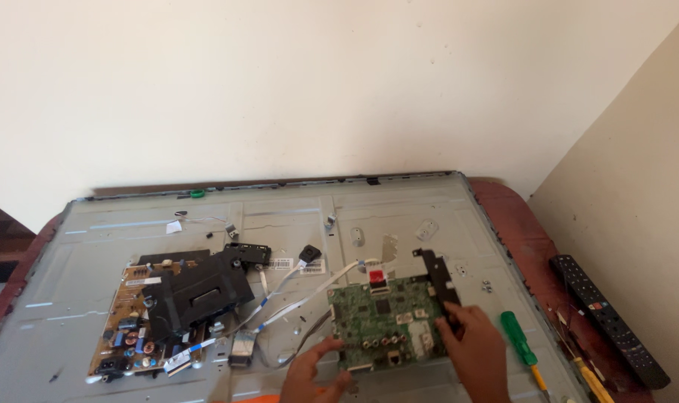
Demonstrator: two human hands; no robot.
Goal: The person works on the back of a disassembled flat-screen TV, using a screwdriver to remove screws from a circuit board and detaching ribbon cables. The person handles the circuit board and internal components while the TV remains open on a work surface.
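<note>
on the grey metal back panel [294, 216] of an opened flat screen, a green circuit board [384, 321] lies near the lower right edge. the left hand [313, 377] pinches its lower left corner, the right hand [474, 347] apparently grips its right edge by the black bracket [438, 277]. light, stiff and fragile, it is best held by the edges. left of it lies a brown power board [138, 328]; right, a green-handled screwdriver [520, 337] and a black remote [608, 321].
</note>
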